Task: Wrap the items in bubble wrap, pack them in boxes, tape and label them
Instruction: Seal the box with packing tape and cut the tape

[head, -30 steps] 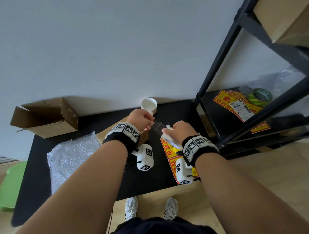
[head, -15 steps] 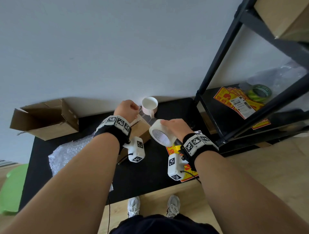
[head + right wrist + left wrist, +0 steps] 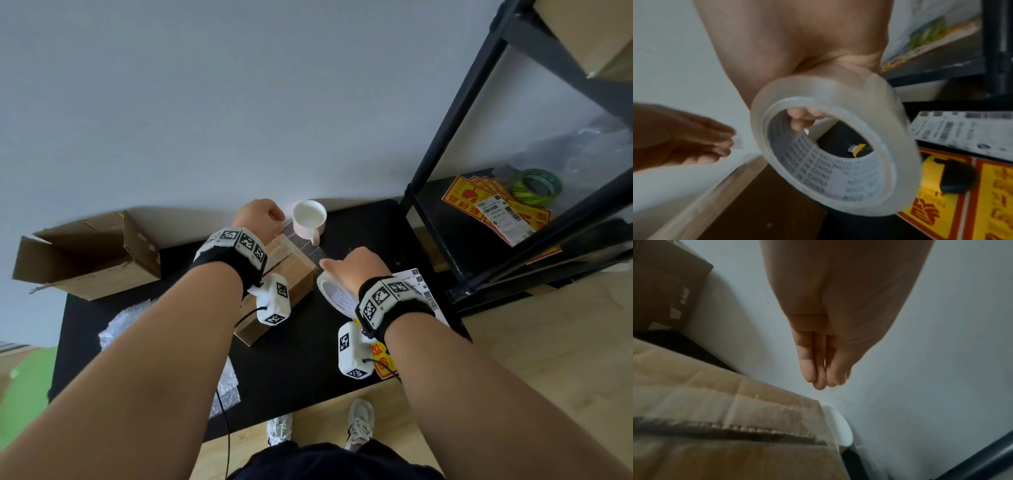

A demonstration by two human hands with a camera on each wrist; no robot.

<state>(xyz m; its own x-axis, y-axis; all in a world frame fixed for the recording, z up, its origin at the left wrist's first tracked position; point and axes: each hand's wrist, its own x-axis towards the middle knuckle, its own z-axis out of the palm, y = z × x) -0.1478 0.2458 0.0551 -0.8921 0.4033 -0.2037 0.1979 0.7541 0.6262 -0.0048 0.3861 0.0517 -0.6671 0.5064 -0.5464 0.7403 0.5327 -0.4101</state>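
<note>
Clear tape (image 3: pixel 301 245) stretches taut between hands: left (image 3: pixel 258 216) pinches end, right (image 3: pixel 356 265) grips roll (image 3: pixel 834 155).

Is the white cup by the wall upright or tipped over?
Upright. The white cup stands on the black table with its open mouth facing up; nothing shows inside.

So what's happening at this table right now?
A person is taping a small cardboard box shut. Their right hand holds a roll of clear tape with fingers through its core, and the left hand pinches the pulled-out end of the tape strip, stretched above the box. A white mug stands behind on the black table, unwrapped.
</note>
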